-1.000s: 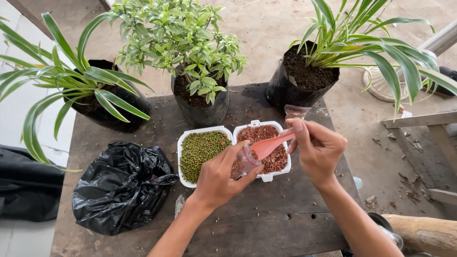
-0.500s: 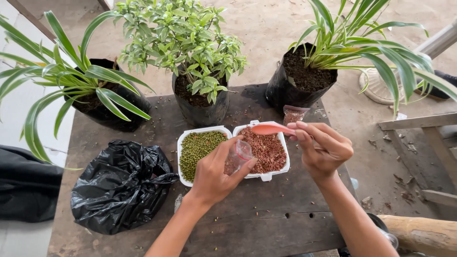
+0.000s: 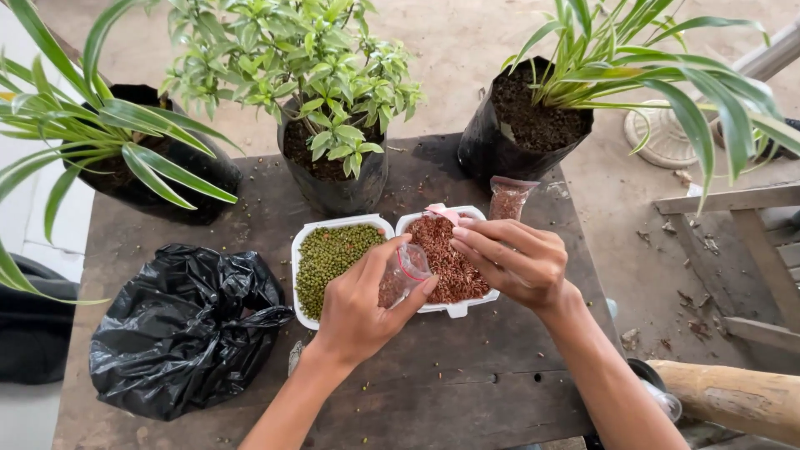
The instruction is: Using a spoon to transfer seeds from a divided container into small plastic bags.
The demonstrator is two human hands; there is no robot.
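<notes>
Here, left hand (image 3: 360, 307) pinching a small clear bag (image 3: 403, 277), right hand (image 3: 507, 260) curled over the red-grain tray (image 3: 454, 307), potted plants (image 3: 333, 158) behind.

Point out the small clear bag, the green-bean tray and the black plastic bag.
small clear bag (image 3: 402, 275), head view, clear side.
green-bean tray (image 3: 332, 258), head view, the beans.
black plastic bag (image 3: 187, 329), head view, crumpled middle.

Potted plants (image 3: 333, 158) wall the far edge, black bag (image 3: 183, 329) blocks left, near tabletop (image 3: 467, 400) open

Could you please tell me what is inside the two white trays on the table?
The left tray holds green beans; the right tray holds reddish-brown grains. The hands and a small clear bag cover part of the right tray, so its near side and both tray bottoms stay hidden.
</notes>
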